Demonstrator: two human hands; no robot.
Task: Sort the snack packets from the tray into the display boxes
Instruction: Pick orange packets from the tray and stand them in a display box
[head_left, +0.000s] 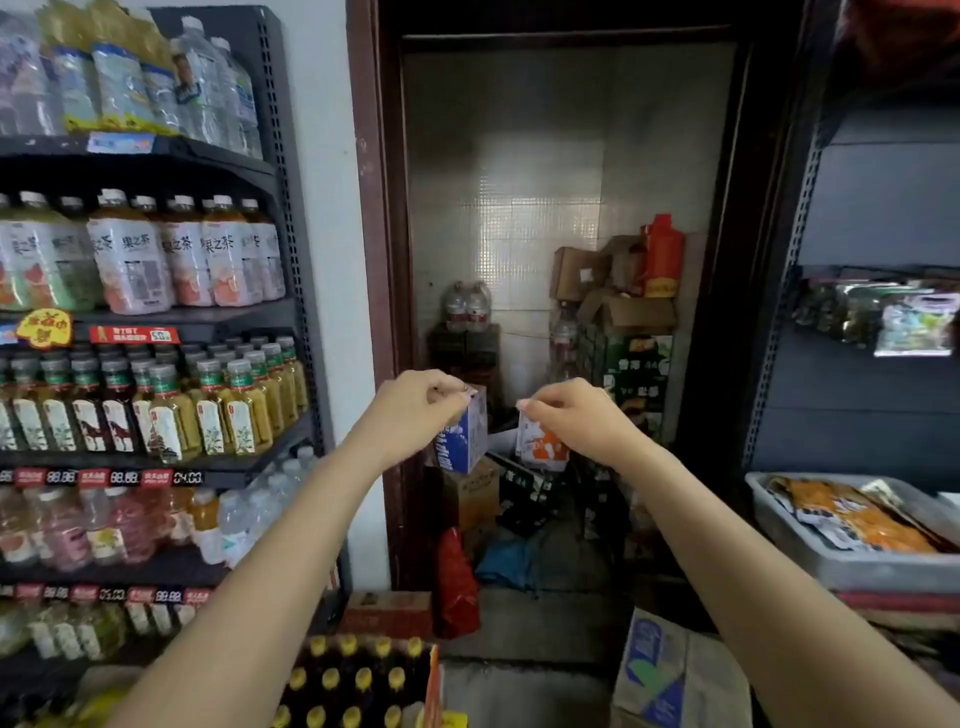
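Both arms are stretched out in front of a dark doorway. My left hand (415, 402) pinches the top corner of a blue and white packet (467, 436), which hangs below the fingers. My right hand (566, 410) pinches the top of a white and orange packet (543, 444) that also hangs down. The two packets are apart, side by side at chest height. A grey tray (810, 545) at the right holds several orange and white snack packets (852, 519). No display box is clearly visible.
A shelf rack of drink bottles (145, 405) fills the left side. A dark shelf unit (872, 249) with hanging packets stands at the right. Cartons and water bottles are stacked in the storeroom (613, 312) beyond the doorway. Yellow-capped bottles (353, 680) and a cardboard box (670, 675) sit low in front.
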